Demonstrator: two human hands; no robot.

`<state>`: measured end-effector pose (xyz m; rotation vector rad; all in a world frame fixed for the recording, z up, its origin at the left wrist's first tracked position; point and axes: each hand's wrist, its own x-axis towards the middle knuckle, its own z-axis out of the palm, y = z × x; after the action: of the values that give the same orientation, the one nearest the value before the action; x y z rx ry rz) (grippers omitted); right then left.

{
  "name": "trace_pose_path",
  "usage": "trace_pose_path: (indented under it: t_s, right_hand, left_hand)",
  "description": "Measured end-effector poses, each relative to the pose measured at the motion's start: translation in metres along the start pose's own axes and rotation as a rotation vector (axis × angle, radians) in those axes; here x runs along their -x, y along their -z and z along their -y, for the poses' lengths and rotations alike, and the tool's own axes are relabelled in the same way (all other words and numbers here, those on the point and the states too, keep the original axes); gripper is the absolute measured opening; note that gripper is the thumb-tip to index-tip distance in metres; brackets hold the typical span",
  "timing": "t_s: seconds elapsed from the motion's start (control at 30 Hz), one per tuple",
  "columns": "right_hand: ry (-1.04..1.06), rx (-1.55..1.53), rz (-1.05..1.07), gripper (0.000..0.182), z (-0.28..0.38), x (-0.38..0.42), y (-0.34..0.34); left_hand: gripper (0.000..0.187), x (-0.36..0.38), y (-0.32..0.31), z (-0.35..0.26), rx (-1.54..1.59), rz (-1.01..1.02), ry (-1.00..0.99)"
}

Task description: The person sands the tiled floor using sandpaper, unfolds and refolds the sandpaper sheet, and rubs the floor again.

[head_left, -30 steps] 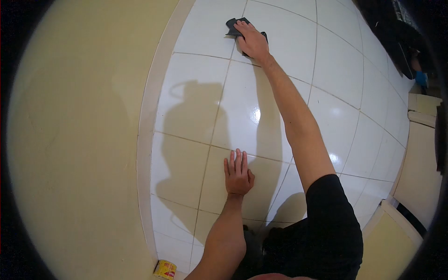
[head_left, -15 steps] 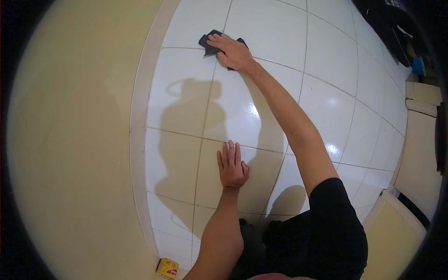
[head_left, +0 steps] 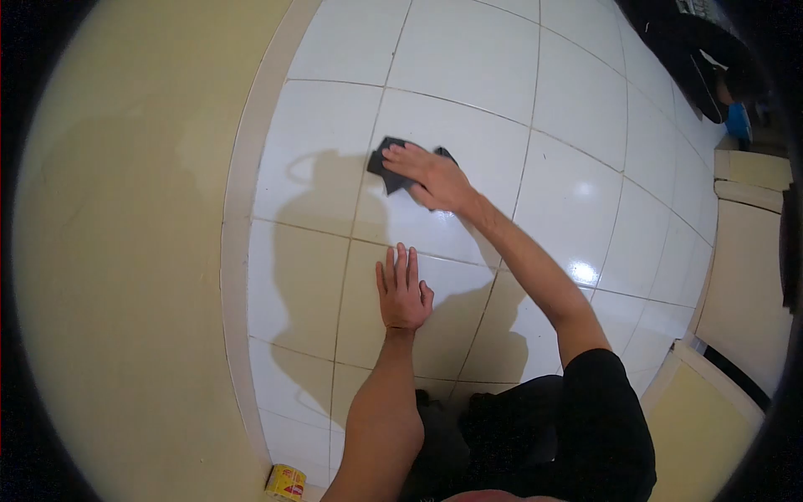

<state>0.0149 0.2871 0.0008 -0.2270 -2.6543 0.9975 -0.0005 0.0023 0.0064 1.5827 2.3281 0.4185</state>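
Note:
A dark grey cloth [head_left: 388, 177] lies on the white tiled floor [head_left: 460, 50], bunched under my right hand [head_left: 431, 176]. That palm presses the cloth flat, with the fingers stretched over it toward the left and part of the cloth sticking out beyond them. Nearer to me, my left hand [head_left: 404, 289] rests flat on the tiles, fingers spread, with nothing in it. A gap of bare tile separates the two hands.
Along the left runs a cream wall [head_left: 125, 251] with a skirting edge. A yellow packet [head_left: 286, 483] stands at its foot. Dark clothing [head_left: 694, 58] lies at the upper right, near a blue object [head_left: 739, 121]. Cream furniture [head_left: 744, 276] borders the right side.
My right hand and the cloth have moved back toward me across the tiles, and the right elbow is more bent. My left hand stays at about the same place on the floor.

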Motion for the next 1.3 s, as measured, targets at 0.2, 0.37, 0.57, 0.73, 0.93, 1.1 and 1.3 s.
trace_pose_path:
  t_s: [0.2, 0.37, 0.57, 0.73, 0.93, 1.1, 1.3]
  right_hand:
    - [-0.211, 0.127, -0.109, 0.065, 0.064, 0.1, 0.0]
    - [-0.325, 0.228, -0.133, 0.071, 0.062, 0.158, 0.023]
    - [-0.681, 0.386, -0.502, 0.068, 0.016, 0.183, 0.053]
    - [-0.96, 0.597, -0.746, 0.058, -0.036, 0.177, 0.072]
    - [-1.035, 0.698, -0.882, 0.053, -0.119, 0.154, 0.106]
    - [-0.799, 0.555, -0.762, 0.053, -0.157, 0.116, 0.137]
    - [-0.526, 0.376, -0.54, 0.062, -0.15, 0.104, 0.146]
  left_hand:
    - [0.077, 0.0, 0.002, 0.0, -0.026, 0.001, -0.006]
    - [0.075, 0.0, 0.001, -0.001, -0.049, -0.003, -0.011]
    - [0.074, 0.001, 0.0, -0.001, -0.084, 0.013, 0.005]
    - [0.073, 0.0, 0.003, -0.003, -0.068, 0.018, 0.01]
    - [0.074, -0.001, 0.002, -0.003, -0.039, 0.001, 0.009]
    - [0.073, -0.002, 0.002, -0.003, -0.054, -0.001, 0.007]
    - [0.073, -0.001, 0.001, -0.004, -0.047, -0.003, 0.011]
